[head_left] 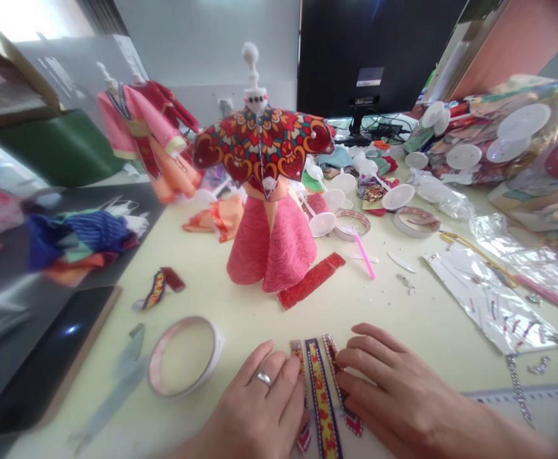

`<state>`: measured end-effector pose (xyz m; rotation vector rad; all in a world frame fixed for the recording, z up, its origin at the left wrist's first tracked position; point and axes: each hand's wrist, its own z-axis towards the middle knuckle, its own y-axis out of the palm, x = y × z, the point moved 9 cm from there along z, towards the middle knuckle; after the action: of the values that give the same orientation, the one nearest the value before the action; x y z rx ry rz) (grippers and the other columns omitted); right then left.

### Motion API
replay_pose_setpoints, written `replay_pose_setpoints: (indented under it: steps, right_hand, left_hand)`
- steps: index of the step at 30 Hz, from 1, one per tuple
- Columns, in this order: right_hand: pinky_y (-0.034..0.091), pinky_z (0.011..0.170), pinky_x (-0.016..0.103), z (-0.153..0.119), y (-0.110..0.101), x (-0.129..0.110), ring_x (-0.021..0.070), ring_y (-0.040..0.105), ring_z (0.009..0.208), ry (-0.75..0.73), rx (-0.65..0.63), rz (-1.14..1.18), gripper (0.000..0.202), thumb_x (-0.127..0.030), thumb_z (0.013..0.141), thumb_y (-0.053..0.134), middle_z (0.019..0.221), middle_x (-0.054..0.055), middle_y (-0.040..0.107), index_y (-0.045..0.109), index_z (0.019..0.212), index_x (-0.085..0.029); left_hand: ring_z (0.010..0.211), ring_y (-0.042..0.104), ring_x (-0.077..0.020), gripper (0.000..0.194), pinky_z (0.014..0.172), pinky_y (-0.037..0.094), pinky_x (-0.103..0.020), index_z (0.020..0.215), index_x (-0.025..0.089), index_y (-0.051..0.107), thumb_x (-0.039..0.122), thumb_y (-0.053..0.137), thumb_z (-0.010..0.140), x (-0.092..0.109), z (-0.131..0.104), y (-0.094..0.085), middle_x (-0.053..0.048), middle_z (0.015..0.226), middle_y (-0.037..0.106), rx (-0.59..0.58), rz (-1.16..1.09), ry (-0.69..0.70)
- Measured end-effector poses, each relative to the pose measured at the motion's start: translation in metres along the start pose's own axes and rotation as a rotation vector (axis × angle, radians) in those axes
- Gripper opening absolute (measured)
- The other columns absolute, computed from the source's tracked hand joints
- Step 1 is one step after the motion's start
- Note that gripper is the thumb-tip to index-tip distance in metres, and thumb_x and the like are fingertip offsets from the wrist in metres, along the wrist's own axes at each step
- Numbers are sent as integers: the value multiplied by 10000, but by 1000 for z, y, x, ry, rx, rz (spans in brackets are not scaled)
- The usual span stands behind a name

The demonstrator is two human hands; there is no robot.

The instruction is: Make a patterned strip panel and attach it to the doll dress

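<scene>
Three patterned ribbon strips lie side by side near the table's front edge. My left hand [269, 401], wearing a ring, has its fingers bent and closed on the left ribbon strip [297, 347], covering much of it. The middle ribbon strip [323, 395], yellow with red figures and dark beaded edges, lies untouched between my hands. My right hand [393, 382] has its fingertips on the right ribbon strip [352, 422] and its index finger stretched forward. Both outer strips end in pointed red tips. Ahead stands a doll dress form [262, 153] in a red patterned cape and pink skirt.
A tape roll [183, 357] and a phone [44, 350] lie to the left. Behind my hands is a glittery red strip [310, 280], with a pink stick [365, 256] beyond. At right lies a white bag of trinkets [489, 296]. A monitor [379, 51] stands behind.
</scene>
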<state>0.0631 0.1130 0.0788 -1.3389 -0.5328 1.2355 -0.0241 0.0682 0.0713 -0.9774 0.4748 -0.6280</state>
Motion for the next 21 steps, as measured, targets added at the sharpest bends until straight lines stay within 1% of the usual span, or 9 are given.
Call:
replay_pose_setpoints:
  steps: [6,11,21]
  right_hand:
    - [348,954,429,0,-1,-1,181,511,806,5,12,-20,278,-60,890,341,832,51,596,598,907,-163]
    - [350,952,420,1,-1,-1,177,514,799,8,15,-24,273,-69,898,346,819,42,595,600,895,-167]
    - [324,976,417,0,-1,0,178,514,794,-11,17,-3,252,-74,891,362,831,40,600,596,887,-165]
  left_hand:
    - [915,614,-251,217,881,481,-457,977,63,659,94,510,824,0,2,-1,-140,974,680,3,1,-3]
    - [901,614,-261,233,870,484,-461,974,53,667,72,536,782,0,2,-1,-146,969,686,-3,-13,3]
    - [885,614,-263,259,867,492,-456,964,73,677,58,548,739,1,2,-1,-127,969,696,5,-11,-1]
